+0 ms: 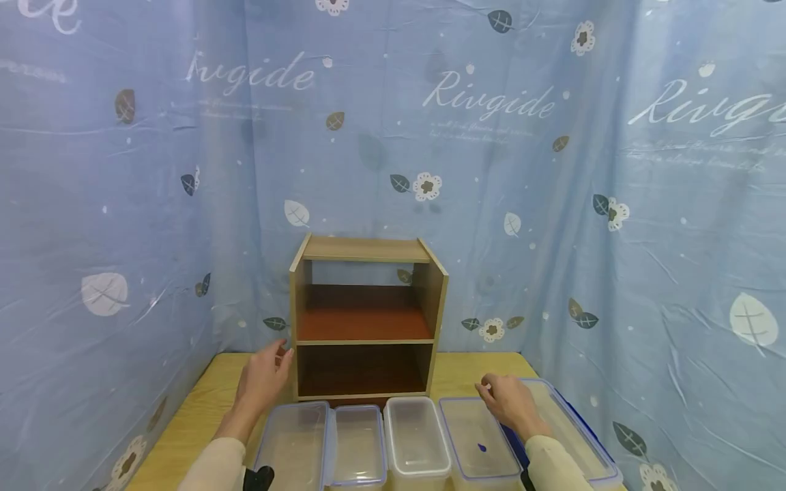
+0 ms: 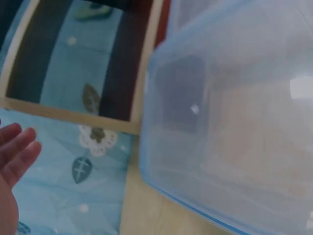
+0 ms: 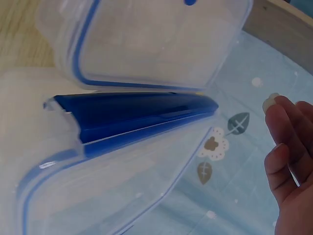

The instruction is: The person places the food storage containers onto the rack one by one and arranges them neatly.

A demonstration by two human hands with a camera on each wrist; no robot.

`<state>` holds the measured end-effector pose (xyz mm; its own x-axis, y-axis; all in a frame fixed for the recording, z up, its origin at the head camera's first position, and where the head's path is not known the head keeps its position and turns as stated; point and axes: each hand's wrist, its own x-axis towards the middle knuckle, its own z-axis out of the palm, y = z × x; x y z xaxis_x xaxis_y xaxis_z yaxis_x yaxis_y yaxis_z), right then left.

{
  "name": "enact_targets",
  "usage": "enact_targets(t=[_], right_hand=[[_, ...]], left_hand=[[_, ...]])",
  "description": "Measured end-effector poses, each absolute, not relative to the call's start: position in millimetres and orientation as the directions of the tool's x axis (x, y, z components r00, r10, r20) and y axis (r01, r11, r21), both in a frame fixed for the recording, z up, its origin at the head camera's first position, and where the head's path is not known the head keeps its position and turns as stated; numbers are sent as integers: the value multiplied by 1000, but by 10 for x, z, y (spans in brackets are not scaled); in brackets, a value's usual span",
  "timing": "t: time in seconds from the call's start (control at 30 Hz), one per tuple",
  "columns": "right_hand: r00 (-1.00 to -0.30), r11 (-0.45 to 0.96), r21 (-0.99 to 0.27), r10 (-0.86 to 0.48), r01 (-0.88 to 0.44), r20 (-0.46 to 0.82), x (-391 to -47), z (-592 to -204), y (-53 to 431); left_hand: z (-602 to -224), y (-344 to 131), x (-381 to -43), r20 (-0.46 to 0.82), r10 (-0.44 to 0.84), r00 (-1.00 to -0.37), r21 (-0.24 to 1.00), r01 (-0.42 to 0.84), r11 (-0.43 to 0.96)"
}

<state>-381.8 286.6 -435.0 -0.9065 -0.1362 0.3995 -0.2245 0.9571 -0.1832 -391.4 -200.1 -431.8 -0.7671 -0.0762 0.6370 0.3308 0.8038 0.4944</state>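
My left hand (image 1: 260, 382) hovers beside the left side of a small wooden shelf (image 1: 367, 342), its fingers relaxed and holding nothing. In the left wrist view, those fingers (image 2: 18, 152) show at the left edge, apart from a large clear plastic box (image 2: 244, 122). Over the boxes at the right hangs my right hand (image 1: 510, 402), with loosely bent fingers and nothing visible in its grasp. Closest below it are a clear box with a blue-edged lid (image 1: 475, 436) and a larger box with blue clips (image 1: 574, 429). The right wrist view shows a blue clip (image 3: 142, 115) between these two.
In a row before the shelf stand more clear boxes: a wide one (image 1: 291, 443) at the left, a smaller one (image 1: 358, 443), and a white-rimmed one (image 1: 417, 436). They rest on a wooden table (image 1: 184, 443). A blue patterned curtain (image 1: 368, 157) surrounds the back and sides.
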Motion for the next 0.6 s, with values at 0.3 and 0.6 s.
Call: enact_targets(t=[0.3,0.6], right_hand=[[-910,958,-196,-117,-209,399,-3789,-4475,2940],[-903,950,-228,-102,-213,418,-3767,-4540,2981]], left_hand=[[-4153,-1930,-3986,656,-101,-748,547,379,747],[-4128,-1881,-4068,635,-147,-758,571,333,750]])
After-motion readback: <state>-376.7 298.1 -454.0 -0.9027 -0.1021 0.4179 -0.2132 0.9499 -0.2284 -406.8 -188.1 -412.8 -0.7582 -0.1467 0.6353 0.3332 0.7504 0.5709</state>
